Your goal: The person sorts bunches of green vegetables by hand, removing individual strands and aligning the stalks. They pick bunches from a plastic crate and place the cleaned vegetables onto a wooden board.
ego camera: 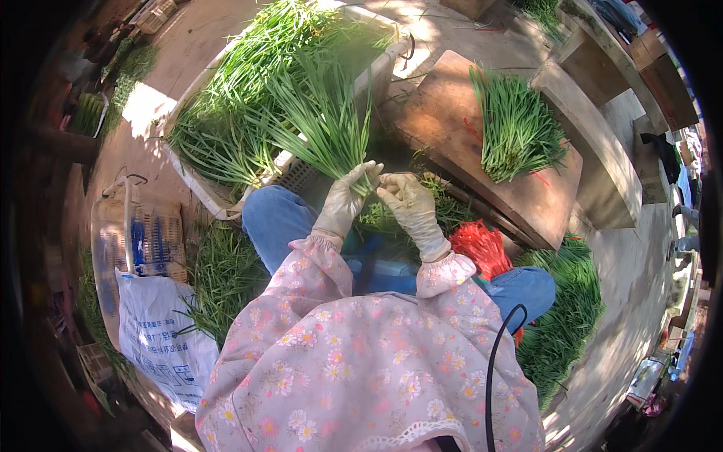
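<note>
In my gloved left hand (345, 200) is a bunch of long green leafy stalks (322, 124), gripped at the pale root ends, with the leaves fanned up and away from me. My gloved right hand (411, 209) is just right of the stalk ends, its fingers bent; whether it pinches a stalk cannot be told. Beyond the bunch stands a white plastic crate (195, 183) heaped with loose green stalks (248, 68). On a wooden board (435, 107) at the right lies another bundle of green stalks (517, 130), with red strips beside it.
Red plastic strips (480, 246) lie by my right knee. More stalks (565, 316) are piled on the ground at the right. At the left are loose greens (226, 277), a plastic basket (129, 226) and a white printed sack (164, 333). A thick slab (593, 152) stands beyond the board.
</note>
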Tool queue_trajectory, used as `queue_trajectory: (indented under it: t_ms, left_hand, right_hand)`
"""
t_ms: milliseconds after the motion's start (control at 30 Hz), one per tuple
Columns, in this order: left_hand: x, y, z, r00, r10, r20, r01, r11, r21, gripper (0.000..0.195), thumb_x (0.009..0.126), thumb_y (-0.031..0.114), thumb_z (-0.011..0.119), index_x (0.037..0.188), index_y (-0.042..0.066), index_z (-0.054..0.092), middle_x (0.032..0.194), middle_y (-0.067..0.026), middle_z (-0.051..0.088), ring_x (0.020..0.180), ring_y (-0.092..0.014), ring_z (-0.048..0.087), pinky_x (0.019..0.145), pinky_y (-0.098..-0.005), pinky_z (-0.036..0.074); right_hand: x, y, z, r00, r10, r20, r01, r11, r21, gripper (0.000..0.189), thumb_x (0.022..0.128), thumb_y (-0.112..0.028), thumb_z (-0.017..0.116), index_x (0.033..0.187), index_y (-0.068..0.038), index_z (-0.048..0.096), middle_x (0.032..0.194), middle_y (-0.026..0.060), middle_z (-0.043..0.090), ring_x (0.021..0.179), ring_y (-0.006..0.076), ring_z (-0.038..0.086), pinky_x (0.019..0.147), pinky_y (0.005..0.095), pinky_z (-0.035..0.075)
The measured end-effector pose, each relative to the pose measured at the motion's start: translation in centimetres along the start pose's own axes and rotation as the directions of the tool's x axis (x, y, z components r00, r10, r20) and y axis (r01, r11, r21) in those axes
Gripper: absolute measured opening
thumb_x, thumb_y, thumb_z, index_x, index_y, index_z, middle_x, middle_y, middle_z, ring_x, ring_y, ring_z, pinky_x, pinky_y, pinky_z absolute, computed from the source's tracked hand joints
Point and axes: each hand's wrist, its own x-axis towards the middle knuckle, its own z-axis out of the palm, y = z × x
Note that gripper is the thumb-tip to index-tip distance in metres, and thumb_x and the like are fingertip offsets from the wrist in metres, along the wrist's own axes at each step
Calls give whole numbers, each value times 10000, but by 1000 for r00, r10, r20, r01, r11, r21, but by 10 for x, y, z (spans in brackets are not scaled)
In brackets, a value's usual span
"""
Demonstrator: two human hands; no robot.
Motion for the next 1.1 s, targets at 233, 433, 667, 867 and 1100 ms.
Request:
queue_trajectory:
  t_ms: [233, 433, 667, 867, 1100]
  left_hand:
    - [-4, 0, -9, 979, -85, 187, 103, 991, -87, 349, 866, 23, 496, 1176, -121, 425, 1182, -236, 505, 1092, -303, 516, 956, -402, 431]
    - [-14, 2, -1, 992, 39, 120, -29, 996, -81, 411, 826, -63, 486, 1230, -41, 414, 1084, -194, 571, 1103, -318, 515, 1007, -504, 357]
    - [2, 1, 27, 990, -77, 121, 111, 945, -307, 335, 844, 10, 538, 1173, -16, 482, 868, -126, 641, 991, -266, 586, 1034, -531, 299]
    - [1, -22, 51, 981, -180, 73, 188, 975, -116, 296, 862, 30, 521, 1156, 21, 493, 995, -112, 584, 974, -239, 574, 951, -432, 423]
    - [28, -27, -3, 981, -184, 58, 142, 892, 429, 353, 888, 156, 499, 1202, 3, 447, 1142, -143, 518, 1024, -232, 537, 878, -360, 454]
  right_hand:
    - [20, 0, 24, 976, -215, -45, 200, 956, -217, 95, 792, -179, 578, 820, -88, 580, 772, 94, 609, 708, 288, 596, 603, 376, 467]
    - [14, 10, 5, 919, 394, 23, -301, 662, 686, 160, 868, -224, 547, 853, -67, 575, 711, 19, 582, 575, 128, 542, 540, 251, 438]
    - [-65, 141, 3, 857, 501, -119, -509, 859, -54, 344, 862, -166, 550, 1152, 7, 485, 1075, 128, 551, 955, 227, 568, 847, 309, 452]
    - [19, -4, 11, 785, 84, -614, 88, 966, 244, 402, 872, -158, 522, 1238, -11, 445, 1208, 157, 494, 1099, 285, 484, 965, 348, 351]
    - [38, -30, -1, 850, 445, 280, -449, 892, -54, 799, 557, -615, 682, 1055, -1, 567, 1000, 197, 616, 970, 330, 580, 826, 379, 447]
